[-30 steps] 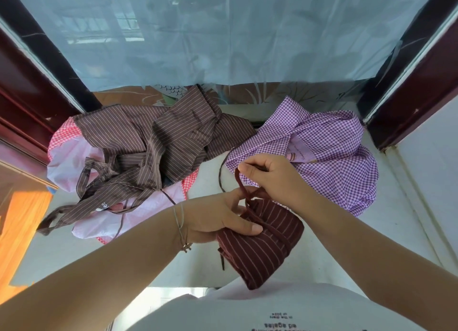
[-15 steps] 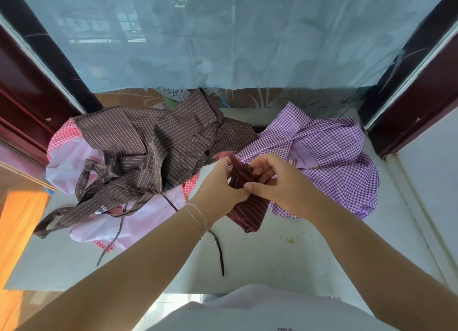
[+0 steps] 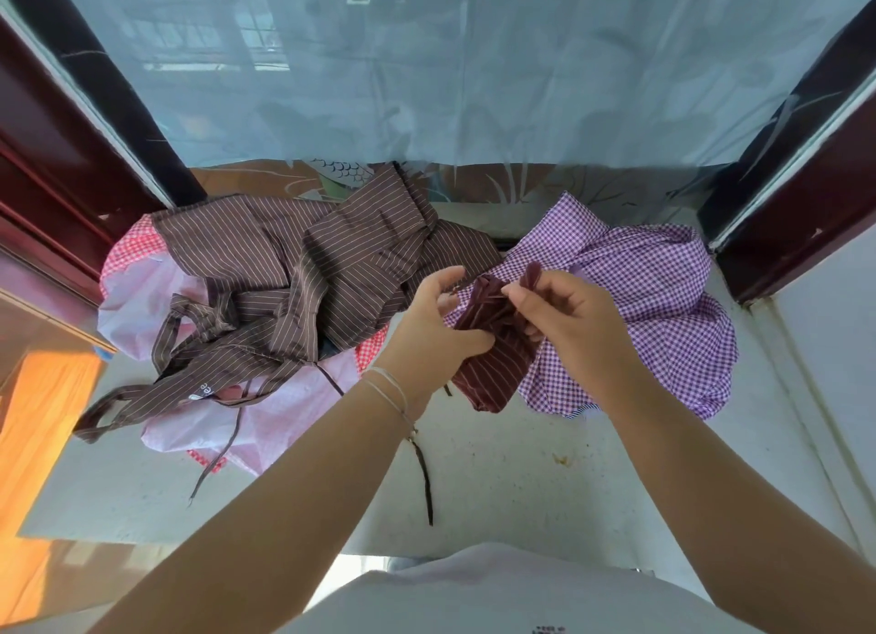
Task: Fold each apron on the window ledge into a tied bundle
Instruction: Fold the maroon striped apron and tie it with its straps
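**Both hands working on the maroon bundle above the ledge**

The person is holding a folded maroon striped apron (image 3: 493, 349) between both hands, raised a little above the window ledge (image 3: 521, 481). The left hand (image 3: 436, 330) is gripping the bundle from its left side, thumb pressing across the front of the cloth while the fingers are spreading upward and half open behind it. The right hand (image 3: 564, 315) is pinching a strap loop (image 3: 531, 275) at the top of the bundle between thumb and forefinger, its other fingers curling into the gathered fabric. A loose dark strap (image 3: 424, 477) is hanging down from under the left wrist, trailing toward the person's body and lying on the ledge.

Just behind the grip and to its right, a purple gingham apron (image 3: 663, 311) is lying crumpled on the ledge; the lower end of the bundle is overlapping its near edge. To the left of the grip, a brown pinstriped apron (image 3: 284, 277) is sprawling unfolded, its straps tangling, on top of a pink checked apron (image 3: 142, 301) spreading out beneath it. Beyond the hands, a pale sheer curtain (image 3: 450, 74) is covering the window.
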The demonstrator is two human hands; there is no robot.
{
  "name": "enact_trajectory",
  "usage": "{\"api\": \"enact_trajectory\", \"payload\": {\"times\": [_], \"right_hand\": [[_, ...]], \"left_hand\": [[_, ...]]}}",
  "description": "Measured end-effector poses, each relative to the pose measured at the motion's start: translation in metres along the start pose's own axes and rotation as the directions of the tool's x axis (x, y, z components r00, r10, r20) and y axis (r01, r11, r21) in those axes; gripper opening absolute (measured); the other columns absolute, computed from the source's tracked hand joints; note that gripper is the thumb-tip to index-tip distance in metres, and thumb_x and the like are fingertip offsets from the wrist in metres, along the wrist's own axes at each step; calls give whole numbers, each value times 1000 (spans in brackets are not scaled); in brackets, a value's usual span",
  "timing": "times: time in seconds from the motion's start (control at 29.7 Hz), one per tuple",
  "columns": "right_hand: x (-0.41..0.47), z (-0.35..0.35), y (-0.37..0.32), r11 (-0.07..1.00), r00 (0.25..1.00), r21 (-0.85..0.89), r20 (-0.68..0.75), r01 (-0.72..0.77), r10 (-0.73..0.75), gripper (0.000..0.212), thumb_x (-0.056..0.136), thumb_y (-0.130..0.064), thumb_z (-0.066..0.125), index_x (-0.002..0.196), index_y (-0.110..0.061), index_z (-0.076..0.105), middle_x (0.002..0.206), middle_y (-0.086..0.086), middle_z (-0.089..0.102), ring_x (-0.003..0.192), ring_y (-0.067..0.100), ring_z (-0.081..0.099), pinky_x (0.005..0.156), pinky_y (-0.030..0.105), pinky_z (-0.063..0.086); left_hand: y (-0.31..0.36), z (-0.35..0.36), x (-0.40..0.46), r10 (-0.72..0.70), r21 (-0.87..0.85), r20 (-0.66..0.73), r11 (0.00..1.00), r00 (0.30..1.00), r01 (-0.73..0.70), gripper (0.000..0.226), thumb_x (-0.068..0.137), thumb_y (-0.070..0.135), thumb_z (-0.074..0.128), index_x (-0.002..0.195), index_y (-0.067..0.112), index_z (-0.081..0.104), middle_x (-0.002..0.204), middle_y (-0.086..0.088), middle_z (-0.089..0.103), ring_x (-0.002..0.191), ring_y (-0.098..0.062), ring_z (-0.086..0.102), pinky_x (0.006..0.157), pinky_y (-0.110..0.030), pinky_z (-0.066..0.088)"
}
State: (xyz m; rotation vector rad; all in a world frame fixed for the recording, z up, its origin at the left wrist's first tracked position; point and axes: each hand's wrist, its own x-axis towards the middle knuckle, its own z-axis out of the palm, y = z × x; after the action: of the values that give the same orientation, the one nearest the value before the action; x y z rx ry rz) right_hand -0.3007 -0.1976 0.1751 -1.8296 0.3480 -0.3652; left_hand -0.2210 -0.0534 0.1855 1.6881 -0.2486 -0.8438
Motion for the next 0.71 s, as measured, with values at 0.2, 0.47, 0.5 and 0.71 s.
{"api": "enact_trajectory", "payload": {"times": [0.2,0.47,0.5,0.71], "right_hand": [[-1,3,2,972,995,213,9,-97,97,20,99,-15,46,96,-15,66,79,-4,72,79,9,65,77,22,55],[-2,1,3,931,992,345,55,-122,109,20,91,-25,52,100,-13,65,87,2,73,87,19,66,83,29,54],[-2,-1,2,949,993,295,62,-110,96,17,93,-20,52,100,-13,66,87,2,74,86,18,67,82,28,55],[10,-10,-29,949,950,-292,311,120,-25,14,91,-20,62,99,-13,70,76,-8,71,72,-2,67,66,9,50]], "left_hand": [[-5,0,7,-66,-96,-68,994,996,59,33,86,1,65,112,18,54,100,-6,71,92,-27,69,87,-49,55],[-12,3,5,11,-76,-87,997,996,-17,30,88,13,66,112,31,58,100,-1,71,89,-20,70,79,-38,59],[-13,2,5,42,-13,-86,999,995,-44,31,88,14,66,114,29,57,98,0,71,86,-17,71,75,-33,59],[-5,-6,9,231,644,56,735,971,-212,28,86,22,64,113,29,58,98,10,65,86,-10,63,77,-28,55]]}}
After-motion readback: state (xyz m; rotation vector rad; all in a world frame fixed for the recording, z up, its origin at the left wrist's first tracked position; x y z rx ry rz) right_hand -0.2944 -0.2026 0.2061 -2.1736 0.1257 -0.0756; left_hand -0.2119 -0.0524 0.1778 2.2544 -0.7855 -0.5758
